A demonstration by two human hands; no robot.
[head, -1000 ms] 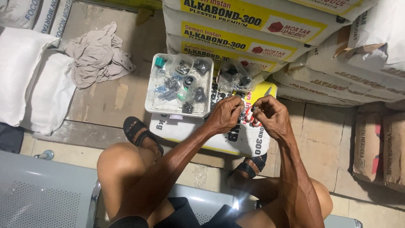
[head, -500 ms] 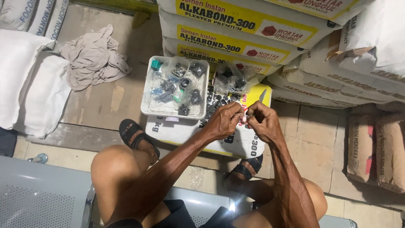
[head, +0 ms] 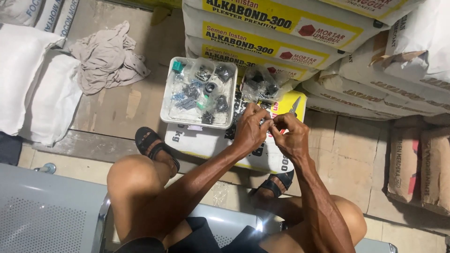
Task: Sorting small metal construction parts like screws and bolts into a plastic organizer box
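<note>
My left hand and my right hand meet fingertip to fingertip above a white and yellow sack lying on the floor. Both pinch a small item between them, mostly hidden by the fingers; its kind cannot be made out. Just left of my left hand, on the sack, sits a white tray filled with several small clear bags of dark and blue hardware. A clear bag of dark parts lies beyond my hands.
Stacked cement sacks rise behind the tray and to the right. A crumpled beige cloth lies on a wooden board at the left, next to white sacks. I sit on a perforated metal bench, sandalled feet on the floor.
Both hands have stayed together over the sack, shifting slightly towards the tray while the fingers work the small item. The view has drifted a little.
</note>
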